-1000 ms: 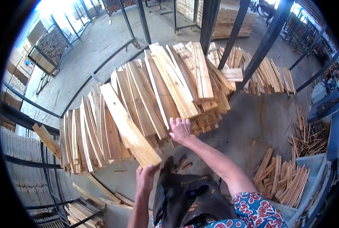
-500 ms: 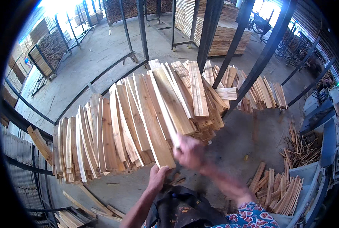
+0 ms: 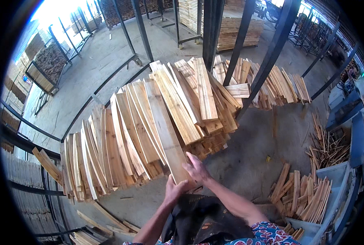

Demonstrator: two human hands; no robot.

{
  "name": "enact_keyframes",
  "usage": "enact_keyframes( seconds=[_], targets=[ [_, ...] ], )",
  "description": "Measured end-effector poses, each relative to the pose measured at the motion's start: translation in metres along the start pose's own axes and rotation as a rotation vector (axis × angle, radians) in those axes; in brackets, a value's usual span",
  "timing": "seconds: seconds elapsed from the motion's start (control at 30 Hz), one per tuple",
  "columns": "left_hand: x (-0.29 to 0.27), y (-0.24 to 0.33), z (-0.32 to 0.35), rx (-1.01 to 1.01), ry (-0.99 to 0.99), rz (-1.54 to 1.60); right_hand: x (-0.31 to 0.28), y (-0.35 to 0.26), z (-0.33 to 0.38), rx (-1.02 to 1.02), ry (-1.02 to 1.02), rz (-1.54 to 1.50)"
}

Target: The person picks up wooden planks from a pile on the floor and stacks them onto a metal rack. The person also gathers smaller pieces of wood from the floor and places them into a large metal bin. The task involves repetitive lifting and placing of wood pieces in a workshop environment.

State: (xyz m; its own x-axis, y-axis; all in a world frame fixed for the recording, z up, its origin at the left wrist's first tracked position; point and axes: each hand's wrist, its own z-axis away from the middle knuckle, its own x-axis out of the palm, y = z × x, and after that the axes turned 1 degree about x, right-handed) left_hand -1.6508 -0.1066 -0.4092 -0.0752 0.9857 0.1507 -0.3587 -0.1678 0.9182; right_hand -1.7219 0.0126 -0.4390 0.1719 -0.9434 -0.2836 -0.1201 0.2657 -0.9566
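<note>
A long wooden board (image 3: 164,122) lies on top of a wide row of stacked boards (image 3: 120,143), its near end toward me. My left hand (image 3: 177,189) is closed around that near end, thumb on the upper face. At the board's right edge, just above the left hand, my right hand (image 3: 196,169) grips it; some of its fingers are hidden. Immediately right of it rests a yellower board (image 3: 178,108), apart from my hands.
Dark metal posts (image 3: 267,53) rise behind and through the stack. At the lower right, a blue-grey machine frame (image 3: 337,183) holds wood offcuts (image 3: 300,192) and thin strips (image 3: 331,147). Loose slats (image 3: 94,220) lie at the lower left. Stacked timber (image 3: 237,34) stands farther back.
My right hand has moved down and left to the edge of the board in my left hand. That board's upper face looks greyer. The view has shifted slightly.
</note>
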Motion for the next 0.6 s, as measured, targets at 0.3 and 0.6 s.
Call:
enact_keyframes(
  seconds=[0.3, 0.6],
  targets=[
    [0.018, -0.012, 0.088, -0.29, -0.035, -0.024, -0.019, -0.062, -0.001, 0.418, -0.304, -0.15],
    [0.115, 0.001, 0.08, 0.06, 0.021, 0.456, -0.141, -0.104, 0.092, 0.036, -0.36, -0.056]
  ],
)
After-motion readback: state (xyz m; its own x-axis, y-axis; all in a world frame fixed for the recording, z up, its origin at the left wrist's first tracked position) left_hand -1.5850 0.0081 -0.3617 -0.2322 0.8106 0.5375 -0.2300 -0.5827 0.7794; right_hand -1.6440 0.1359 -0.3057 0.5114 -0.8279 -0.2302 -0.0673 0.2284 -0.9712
